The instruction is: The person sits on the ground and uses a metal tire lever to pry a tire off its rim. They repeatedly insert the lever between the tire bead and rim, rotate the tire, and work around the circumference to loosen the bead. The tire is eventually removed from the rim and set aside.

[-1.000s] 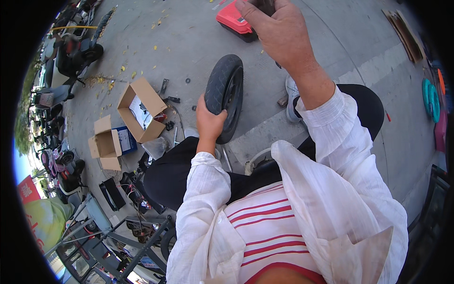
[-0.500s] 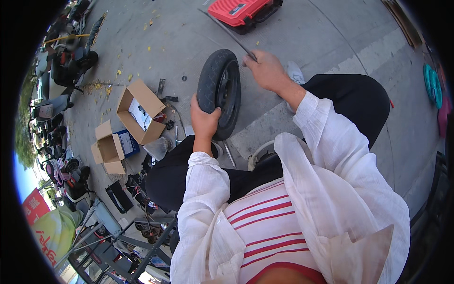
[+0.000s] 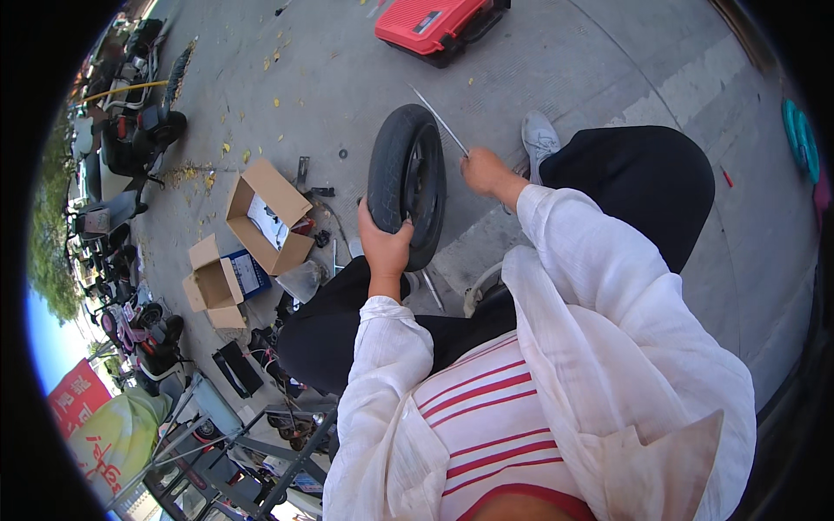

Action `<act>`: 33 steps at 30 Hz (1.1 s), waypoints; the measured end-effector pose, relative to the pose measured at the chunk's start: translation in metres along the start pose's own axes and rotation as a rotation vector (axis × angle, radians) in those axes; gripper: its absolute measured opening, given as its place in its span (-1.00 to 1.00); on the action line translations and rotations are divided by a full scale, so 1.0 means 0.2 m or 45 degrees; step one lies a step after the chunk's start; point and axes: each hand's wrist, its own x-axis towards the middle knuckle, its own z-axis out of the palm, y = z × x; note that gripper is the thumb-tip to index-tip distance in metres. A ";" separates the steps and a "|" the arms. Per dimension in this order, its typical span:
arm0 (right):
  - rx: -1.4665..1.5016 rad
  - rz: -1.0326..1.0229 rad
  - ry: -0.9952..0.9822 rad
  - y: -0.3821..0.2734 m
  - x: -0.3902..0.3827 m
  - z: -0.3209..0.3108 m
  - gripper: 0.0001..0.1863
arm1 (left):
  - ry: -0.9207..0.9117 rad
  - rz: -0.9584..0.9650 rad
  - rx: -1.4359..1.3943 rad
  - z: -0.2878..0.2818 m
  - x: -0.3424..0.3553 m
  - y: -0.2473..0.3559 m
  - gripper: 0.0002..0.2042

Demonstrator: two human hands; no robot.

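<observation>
While the left hand grips the near end of a black-tyred wheel, thumb on the side by the rim and fingers round the tread, the right hand is apart from it, closed round one end of a thin metal rod. The wheel is in front of the person, to the left of the right hand, its tread and dark rim both in view. The rod slants up and leftward past the wheel's upper right side and seems to clear it, though from this angle contact is hard to judge. Beyond them on the concrete lies a red case with a black handle. Left of the wheel sit an open cardboard box with white paper inside, a smaller open carton beside a blue box, and a translucent plastic bag. A light grey shoe is near the right hand, and parked scooters line the far left
</observation>
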 end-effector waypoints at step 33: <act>-0.615 0.329 -0.243 0.23 -0.15 -0.08 -0.72 | 0.026 -0.070 -0.014 -0.12 0.01 -0.07 -0.20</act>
